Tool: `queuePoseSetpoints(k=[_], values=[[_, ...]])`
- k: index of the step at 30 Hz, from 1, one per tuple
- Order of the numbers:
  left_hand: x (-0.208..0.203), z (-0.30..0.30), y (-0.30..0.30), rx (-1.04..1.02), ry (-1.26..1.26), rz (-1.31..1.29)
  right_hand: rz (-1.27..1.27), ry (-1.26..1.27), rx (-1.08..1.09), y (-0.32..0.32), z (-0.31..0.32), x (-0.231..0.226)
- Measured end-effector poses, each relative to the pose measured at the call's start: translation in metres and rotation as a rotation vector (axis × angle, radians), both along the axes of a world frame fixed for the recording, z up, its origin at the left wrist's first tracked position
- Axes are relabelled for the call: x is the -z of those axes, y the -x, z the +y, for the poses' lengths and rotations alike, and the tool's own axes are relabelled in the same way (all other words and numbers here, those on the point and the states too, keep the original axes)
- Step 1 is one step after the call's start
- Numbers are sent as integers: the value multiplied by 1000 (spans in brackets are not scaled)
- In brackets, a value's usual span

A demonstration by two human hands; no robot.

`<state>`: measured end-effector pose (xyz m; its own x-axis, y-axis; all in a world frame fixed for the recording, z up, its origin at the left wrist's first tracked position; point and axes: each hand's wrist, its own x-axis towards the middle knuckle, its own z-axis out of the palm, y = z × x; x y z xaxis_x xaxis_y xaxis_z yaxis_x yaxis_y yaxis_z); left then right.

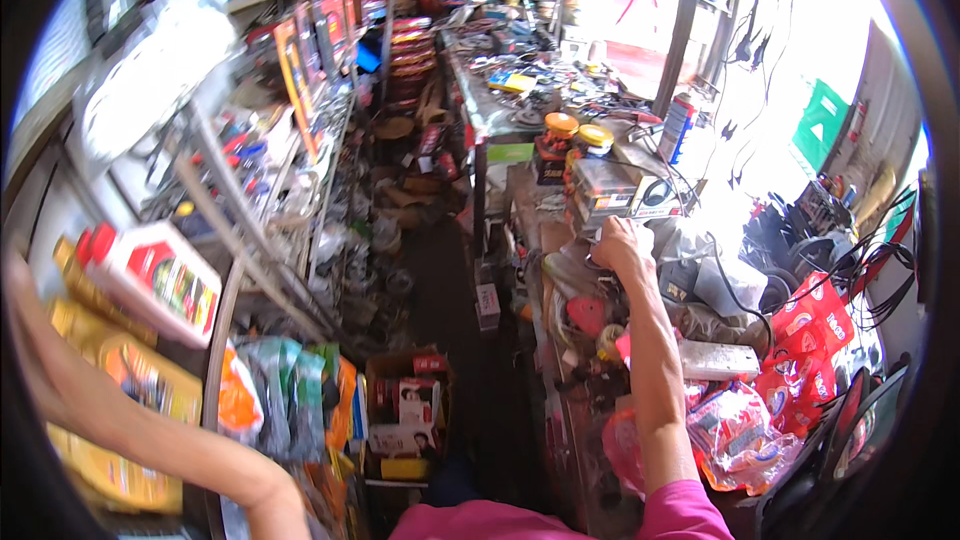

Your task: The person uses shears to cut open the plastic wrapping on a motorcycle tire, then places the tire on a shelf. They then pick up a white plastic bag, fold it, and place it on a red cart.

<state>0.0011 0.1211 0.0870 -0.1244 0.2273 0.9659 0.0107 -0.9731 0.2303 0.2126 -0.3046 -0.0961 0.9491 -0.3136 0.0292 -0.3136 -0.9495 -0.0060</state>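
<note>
My right hand [622, 243] reaches forward over the cluttered bench on the right, its fingers curled closed. Whatever they may hold is hidden. Just beyond it are stacked clear-lidded boxes [603, 183], and a pale plastic bag [690, 238] lies to its right. My left arm [170, 435] stretches to the far left. The left hand [22, 290] is blurred and cut by the dark rim, so its fingers cannot be made out. Nearest to it are a white jug with a red cap [165, 280] and yellow oil jugs [140, 370] on a shelf.
A narrow dark aisle [432, 270] runs ahead between the left shelves [240, 280] and the bench. An open carton of small boxes [445, 395] stands on the floor. Red plastic packets [800, 340] crowd the right. Orange-lidded tubs [561, 126] and a spray can [678, 127] stand farther back.
</note>
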Motion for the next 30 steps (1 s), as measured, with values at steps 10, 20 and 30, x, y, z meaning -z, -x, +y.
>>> queuePoseSetpoints(k=[10, 20, 30], values=[[228, -116, -170, 1460, 651, 1058, -479, -311, -265, 35, 48, -91], [243, -220, -135, 2669, 1488, 902, -530, -1011, -161, 113, 119, -15], [265, -204, -130, 2433, 1499, 958, -957, -801, -172, 149, 112, 9]])
